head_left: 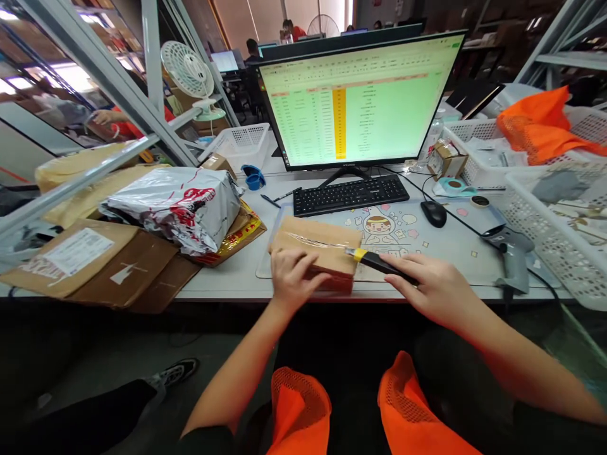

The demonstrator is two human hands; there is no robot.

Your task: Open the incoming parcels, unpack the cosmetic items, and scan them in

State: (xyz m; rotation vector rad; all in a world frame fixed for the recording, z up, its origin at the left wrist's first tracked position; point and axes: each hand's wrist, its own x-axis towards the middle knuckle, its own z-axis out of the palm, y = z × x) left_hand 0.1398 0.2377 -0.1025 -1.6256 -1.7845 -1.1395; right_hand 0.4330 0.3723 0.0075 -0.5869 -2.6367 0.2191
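Observation:
A brown cardboard box (pixel 327 253) lies on the desk mat in front of me, with a slit or tape seam along its top. My left hand (pixel 294 278) grips the near left side of this box, fingers over its upper edge. In my right hand (pixel 431 284) is a black and yellow utility knife (pixel 384 264), fingers closed round its handle. The knife's tip points left and meets the right end of the box top; whether the blade touches the cardboard I cannot tell.
A keyboard (pixel 351 193) and monitor (pixel 365 107) stand behind the box. Parcels (pixel 175 202) pile up at left. To the right are a mouse (pixel 434 213), a barcode scanner (pixel 512 256) and white baskets (pixel 564 234). A metal shelf post (pixel 152 63) rises at left.

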